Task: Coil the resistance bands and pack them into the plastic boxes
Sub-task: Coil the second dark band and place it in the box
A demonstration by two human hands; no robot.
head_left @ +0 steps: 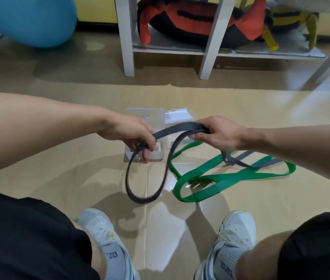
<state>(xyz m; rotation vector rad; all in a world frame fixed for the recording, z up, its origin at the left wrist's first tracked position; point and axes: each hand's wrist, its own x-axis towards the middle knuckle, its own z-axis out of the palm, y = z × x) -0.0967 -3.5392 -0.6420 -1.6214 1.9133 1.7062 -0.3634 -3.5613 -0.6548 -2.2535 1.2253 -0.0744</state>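
Observation:
I hold a black resistance band (177, 128) stretched between both hands above the floor. My left hand (133, 134) grips one part of it, and a long loop (139, 197) hangs down from there. My right hand (216, 132) grips the other part. A green resistance band (216, 176) lies in loose loops on the floor to the right, with a grey band (239, 161) lying across it. Two clear plastic boxes (145, 114) (178, 115) sit open on the floor just beyond my hands, partly hidden by them.
A white shelf frame (127, 37) stands ahead with an orange and black weight bag (192, 23) and a yellow and black one (289, 19) on its lowest board. A blue exercise ball (30, 19) rests at the far left. My two shoes (101, 235) (234, 239) stand below.

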